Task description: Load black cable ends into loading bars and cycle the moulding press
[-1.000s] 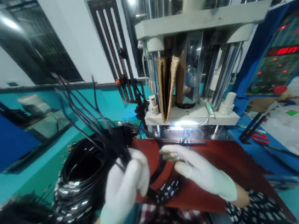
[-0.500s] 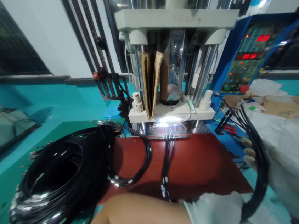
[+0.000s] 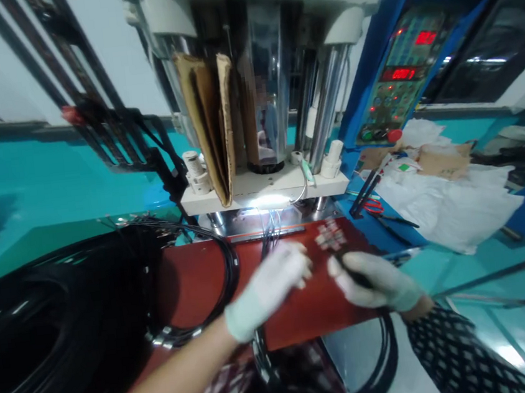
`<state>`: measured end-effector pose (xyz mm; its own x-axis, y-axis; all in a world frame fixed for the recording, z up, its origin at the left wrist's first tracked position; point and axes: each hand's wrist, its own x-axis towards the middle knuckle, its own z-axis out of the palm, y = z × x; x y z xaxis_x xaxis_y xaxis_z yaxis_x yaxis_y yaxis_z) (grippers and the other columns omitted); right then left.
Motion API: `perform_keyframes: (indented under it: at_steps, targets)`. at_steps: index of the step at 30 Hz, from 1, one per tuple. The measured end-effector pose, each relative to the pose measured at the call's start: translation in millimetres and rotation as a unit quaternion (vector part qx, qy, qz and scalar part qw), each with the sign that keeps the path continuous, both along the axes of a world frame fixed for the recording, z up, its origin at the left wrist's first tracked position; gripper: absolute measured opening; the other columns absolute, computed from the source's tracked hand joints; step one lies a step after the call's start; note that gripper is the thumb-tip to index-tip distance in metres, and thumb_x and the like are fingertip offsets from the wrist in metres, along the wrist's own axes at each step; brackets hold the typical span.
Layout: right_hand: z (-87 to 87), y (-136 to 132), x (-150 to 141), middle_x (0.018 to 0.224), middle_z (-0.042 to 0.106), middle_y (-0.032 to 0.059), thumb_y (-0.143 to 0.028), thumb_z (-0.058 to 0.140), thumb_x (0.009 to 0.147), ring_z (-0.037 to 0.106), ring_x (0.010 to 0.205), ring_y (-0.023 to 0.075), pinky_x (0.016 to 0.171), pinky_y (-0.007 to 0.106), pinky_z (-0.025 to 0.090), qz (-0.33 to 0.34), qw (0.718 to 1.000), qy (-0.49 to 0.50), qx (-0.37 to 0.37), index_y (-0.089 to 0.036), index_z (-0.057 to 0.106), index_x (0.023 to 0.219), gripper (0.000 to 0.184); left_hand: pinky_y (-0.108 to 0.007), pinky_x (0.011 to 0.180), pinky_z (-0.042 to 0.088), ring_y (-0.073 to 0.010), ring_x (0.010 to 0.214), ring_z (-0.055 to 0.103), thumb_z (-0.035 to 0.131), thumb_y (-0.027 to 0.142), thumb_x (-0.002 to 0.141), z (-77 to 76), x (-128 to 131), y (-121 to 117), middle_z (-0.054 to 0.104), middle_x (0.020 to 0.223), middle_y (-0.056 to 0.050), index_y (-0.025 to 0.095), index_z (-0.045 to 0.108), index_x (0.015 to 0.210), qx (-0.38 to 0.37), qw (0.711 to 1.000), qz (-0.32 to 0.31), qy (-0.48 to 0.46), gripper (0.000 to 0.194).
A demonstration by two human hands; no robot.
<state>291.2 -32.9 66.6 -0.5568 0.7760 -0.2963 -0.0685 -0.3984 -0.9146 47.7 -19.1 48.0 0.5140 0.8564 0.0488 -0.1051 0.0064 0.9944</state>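
Observation:
My right hand [image 3: 367, 279], in a white glove, is closed around a bundle of black cables [image 3: 352, 268] over the right part of the red-brown board. The bundle's pale, metallic-looking ends [image 3: 330, 236] stick out past my fingers and are blurred. Its looped length [image 3: 388, 358] hangs below the hand. To the left, my gloved left hand [image 3: 280, 276] hovers over the board [image 3: 302, 305], fingers slightly bent and apart, with nothing seen in them. Beneath it, another group of black cables [image 3: 264, 246] runs to the lit slot of the press [image 3: 267, 201] and is partly covered.
A large black cable coil [image 3: 24, 334] lies at left, with a smaller cable loop [image 3: 230, 268] on the board. Folded cardboard [image 3: 217, 126] leans on the press. At right are a control panel [image 3: 395, 76], red-handled pliers [image 3: 373, 205] and white plastic sheeting [image 3: 451, 202].
My left arm has drawn back from lying across the front, and the hand is now above the board. The cable bundle has come from the far right to the board. The view has shifted.

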Motion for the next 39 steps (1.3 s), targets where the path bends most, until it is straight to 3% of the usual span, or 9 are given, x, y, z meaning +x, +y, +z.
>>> perform_keyframes:
  at_steps: [3,7,13,15,18,25,29,34,39]
  targets:
    - [-22.2,-2,-48,0.068,0.071,0.0044,-0.041,0.071,0.082,0.057,0.045,0.0089,0.043,0.018,0.041,0.061,0.995,-0.020,-0.080,-0.013,0.059,0.107,0.039,-0.037,0.091,0.052,-0.0231,0.104,0.065,0.054,0.060,0.093,4.2,-20,36,0.068,0.120,-0.015,0.016,0.061,0.128,-0.067,0.985,0.067,-0.141,0.057]
    - [-38.1,4,-77,0.094,0.076,0.0122,-0.039,0.078,0.077,0.072,0.070,0.0148,0.058,0.020,0.055,0.056,0.987,0.017,-0.147,-0.013,0.060,0.105,0.043,-0.039,0.096,0.050,-0.0267,0.108,0.067,0.052,0.059,0.094,-12.2,-15,40,0.070,0.120,-0.018,0.010,0.064,0.126,-0.115,0.987,-0.018,-0.114,0.060]
    - [-43.0,16,-83,0.088,0.068,0.0040,-0.040,0.080,0.079,0.064,0.066,0.0081,0.058,0.017,0.051,-0.021,0.992,0.018,-0.121,-0.013,0.063,0.096,0.036,-0.040,0.096,0.052,-0.0256,0.110,0.066,0.028,0.049,0.104,-13.4,-35,59,0.067,0.125,-0.020,0.008,0.058,0.130,0.087,0.988,0.046,0.116,0.057]
    - [-43.1,19,-83,0.084,0.065,0.0029,-0.037,0.079,0.080,0.059,0.061,0.0069,0.054,0.017,0.046,-0.011,0.996,0.007,-0.087,-0.012,0.063,0.094,0.033,-0.041,0.101,0.048,-0.0261,0.115,0.061,0.029,0.034,0.104,-11.1,-50,80,0.065,0.125,-0.020,0.007,0.060,0.125,0.239,0.897,0.123,0.350,0.046]
    - [-43.9,24,-82,0.086,0.064,0.0036,-0.035,0.078,0.081,0.049,0.053,0.0033,0.048,0.018,0.035,0.011,0.996,0.018,-0.082,-0.011,0.064,0.099,0.033,-0.045,0.100,0.046,-0.0298,0.111,0.059,0.047,0.025,0.095,-16.9,-57,109,0.067,0.114,-0.018,0.010,0.067,0.108,0.324,0.750,0.092,0.570,0.028]
    - [-47.1,25,-76,0.053,0.030,-0.0118,-0.042,0.064,0.093,0.018,0.040,0.0015,0.041,0.019,0.016,0.106,0.968,0.142,-0.178,-0.008,0.067,0.098,0.035,-0.039,0.089,0.049,-0.0290,0.101,0.064,0.041,0.012,0.094,-29.4,-37,127,0.066,0.108,-0.020,0.008,0.067,0.102,0.364,0.689,0.021,0.626,0.028]
    - [-44.8,23,-72,0.063,0.052,-0.0029,-0.033,0.073,0.086,0.031,0.044,0.0011,0.043,0.018,0.018,0.108,0.962,0.128,-0.216,-0.007,0.066,0.093,0.028,-0.041,0.079,0.051,-0.0319,0.091,0.068,0.032,0.007,0.094,-9.2,-35,118,0.068,0.100,-0.020,0.008,0.065,0.109,0.377,0.655,0.025,0.654,0.036]
    - [-57.2,23,-72,0.045,0.026,-0.0134,-0.047,0.062,0.094,0.015,0.037,0.0038,0.040,0.020,0.015,0.180,0.940,0.200,-0.210,-0.010,0.066,0.098,0.038,-0.045,0.073,0.051,-0.0370,0.087,0.070,0.027,0.009,0.095,17.6,-44,96,0.068,0.092,-0.020,0.009,0.064,0.104,0.380,0.599,0.047,0.703,0.038]
    - [-56.1,22,-75,0.050,0.037,-0.0109,-0.038,0.073,0.084,0.020,0.037,0.0015,0.040,0.019,0.017,0.141,0.950,0.188,-0.208,-0.009,0.064,0.090,0.031,-0.041,0.069,0.051,-0.0367,0.084,0.071,0.034,0.017,0.094,33.1,-73,61,0.070,0.090,-0.019,0.011,0.066,0.100,0.303,0.566,0.081,0.762,0.034]
